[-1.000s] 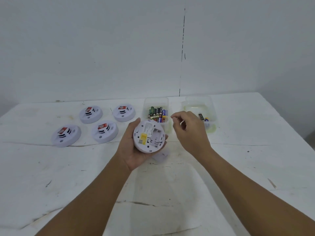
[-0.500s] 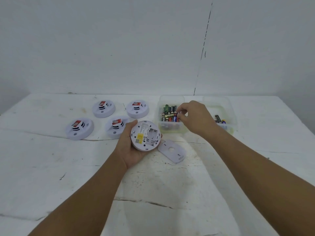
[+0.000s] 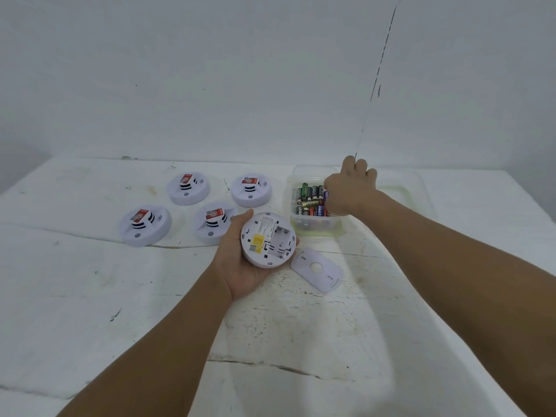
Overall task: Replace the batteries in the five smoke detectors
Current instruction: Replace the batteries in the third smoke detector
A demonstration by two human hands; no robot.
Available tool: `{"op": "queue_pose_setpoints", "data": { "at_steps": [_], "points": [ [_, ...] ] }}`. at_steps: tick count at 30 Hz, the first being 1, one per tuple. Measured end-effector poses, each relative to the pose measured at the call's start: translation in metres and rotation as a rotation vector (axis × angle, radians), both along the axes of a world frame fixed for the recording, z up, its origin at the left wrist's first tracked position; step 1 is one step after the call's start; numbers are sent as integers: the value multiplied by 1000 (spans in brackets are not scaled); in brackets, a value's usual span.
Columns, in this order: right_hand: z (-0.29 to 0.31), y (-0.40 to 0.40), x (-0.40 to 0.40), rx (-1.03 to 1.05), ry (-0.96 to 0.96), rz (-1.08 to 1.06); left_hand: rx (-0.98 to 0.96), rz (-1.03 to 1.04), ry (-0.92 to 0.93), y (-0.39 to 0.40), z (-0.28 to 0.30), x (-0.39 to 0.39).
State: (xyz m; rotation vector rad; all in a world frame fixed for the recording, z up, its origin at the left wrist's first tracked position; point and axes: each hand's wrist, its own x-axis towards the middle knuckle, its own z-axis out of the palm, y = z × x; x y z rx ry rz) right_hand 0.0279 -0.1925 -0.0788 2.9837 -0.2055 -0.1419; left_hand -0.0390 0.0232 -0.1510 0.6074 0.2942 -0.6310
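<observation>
Your left hand (image 3: 243, 266) cups the open smoke detector (image 3: 268, 239) above the white table (image 3: 90, 281), fingers curled round its rim, its back turned up toward you and tipped slightly your way. It is a round white disc, so it has no long axis of its own, but the empty battery bay (image 3: 278, 239) in it runs roughly from near-left to far-right. A yellow label (image 3: 257, 239) sits left of the bay, with fine print on a paler sticker beyond it.

The detached back cover (image 3: 317, 269) lies flat on the table just right of the detector, a white rounded plate with a hole near its middle, its long side running from far-left to near-right.

Your right hand (image 3: 349, 191) reaches down into the clear container (image 3: 316, 228) of batteries (image 3: 311, 200). Its fingers are curled down among them, but you cannot tell from here whether they grip one. The batteries mostly lie side by side, ends pointing away from you.

Four closed detectors (image 3: 188, 188) sit face up at the far left, each white with a red sticker.
</observation>
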Motion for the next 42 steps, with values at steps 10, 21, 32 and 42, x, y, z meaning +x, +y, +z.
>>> {"op": "queue_pose_setpoints", "data": {
  "at_steps": [10,21,32,42],
  "points": [
    [-4,5,16,-142,138,5,13,16,22,0,3,-2],
    [-7,9,22,-227,75,44,38,31,29,0,5,-2],
    [9,9,-3,65,-452,113,54,33,-9,1,2,-1],
    [-18,61,-95,539,-519,367,89,20,-64,0,5,-5]
  ]
}}
